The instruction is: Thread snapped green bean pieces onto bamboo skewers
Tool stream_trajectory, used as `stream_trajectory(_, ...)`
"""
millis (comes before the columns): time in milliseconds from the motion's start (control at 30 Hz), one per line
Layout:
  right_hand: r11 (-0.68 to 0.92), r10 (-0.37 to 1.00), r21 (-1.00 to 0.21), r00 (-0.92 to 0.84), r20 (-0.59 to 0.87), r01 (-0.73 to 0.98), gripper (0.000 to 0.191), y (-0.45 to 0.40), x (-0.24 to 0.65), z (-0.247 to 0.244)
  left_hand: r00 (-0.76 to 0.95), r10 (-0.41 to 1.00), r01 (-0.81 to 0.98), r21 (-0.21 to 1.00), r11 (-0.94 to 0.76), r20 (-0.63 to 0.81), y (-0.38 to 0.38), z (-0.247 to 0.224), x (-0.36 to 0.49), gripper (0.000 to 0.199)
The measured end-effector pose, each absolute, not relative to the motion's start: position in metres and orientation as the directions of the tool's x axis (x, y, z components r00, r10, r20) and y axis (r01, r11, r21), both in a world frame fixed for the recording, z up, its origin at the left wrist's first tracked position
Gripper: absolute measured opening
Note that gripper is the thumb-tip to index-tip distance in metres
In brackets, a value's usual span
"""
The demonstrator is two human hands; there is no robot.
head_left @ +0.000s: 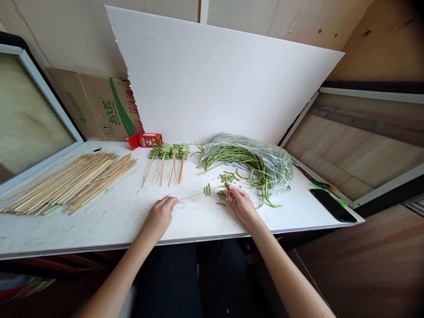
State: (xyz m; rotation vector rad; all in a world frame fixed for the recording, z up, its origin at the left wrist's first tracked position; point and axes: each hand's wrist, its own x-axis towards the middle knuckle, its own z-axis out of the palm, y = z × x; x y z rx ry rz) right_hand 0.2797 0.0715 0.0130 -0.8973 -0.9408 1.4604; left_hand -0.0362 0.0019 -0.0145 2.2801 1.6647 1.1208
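My left hand (162, 214) is closed on the near end of a thin, pale wooden skewer (192, 196), the fingertips pressed together around it. The skewer runs above the white, grey-veined tabletop (195, 223) towards my right hand (240, 201), with a few short green bean segments (207, 190) set crosswise along it. My right hand is pinched narrow at the far end, thumb and finger on a small green bean piece (226, 189) – too small to tell exactly how it meets the tip.

More cut pieces lie on the tabletop just beside my right fingers, and a little heap of chopped green bean bits (229, 177) sits right behind them. Beyond that, long green string beans (235, 157) spill out of a clear plastic bag (281, 165), some trailing near my right wrist.

Ahead of my left hand, four clusters of filled skewers (174, 152) lie side by side, bean ends towards the upright white board (212, 84). A small red carton (150, 140) stands just beside them. Well to my left are loose bundles of bare wooden skewers (66, 183); far right, a black phone (333, 205) lies flat.
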Motion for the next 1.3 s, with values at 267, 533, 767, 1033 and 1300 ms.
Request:
stream_trajectory(267,-0.048,0.998,-0.917,-0.055,-0.028,-0.395,0.034,0.0737,0.2790,0.0095,0.139,0.854,0.789,0.465,-0.402,0.501,0.0018,-0.0149,-0.0375,0.046)
stream_trajectory(533,-0.038,0.999,-0.917,-0.004,-0.040,-0.397,0.032,0.0747,0.2790,0.0053,0.163,0.828,0.796,0.424,-0.431,0.537,0.0010,-0.0167,-0.0403,0.054)
stream_trajectory(767,-0.042,0.999,-0.927,-0.011,-0.040,-0.372,0.032,0.0743,0.2795,0.0072,0.167,0.817,0.796,0.413,-0.442,0.553,0.0013,-0.0168,-0.0418,0.053)
stream_trajectory(1033,-0.017,1.000,-0.939,0.001,-0.018,-0.344,0.028,0.0713,0.2780,0.0066,0.177,0.806,0.821,0.366,-0.437,0.565,-0.0007,-0.0127,-0.0405,0.053)
stream_trajectory(1300,-0.004,1.000,-0.936,-0.006,-0.002,-0.352,0.030,0.0707,0.2767,0.0094,0.173,0.798,0.818,0.368,-0.443,0.577,-0.0017,-0.0112,-0.0398,0.052)
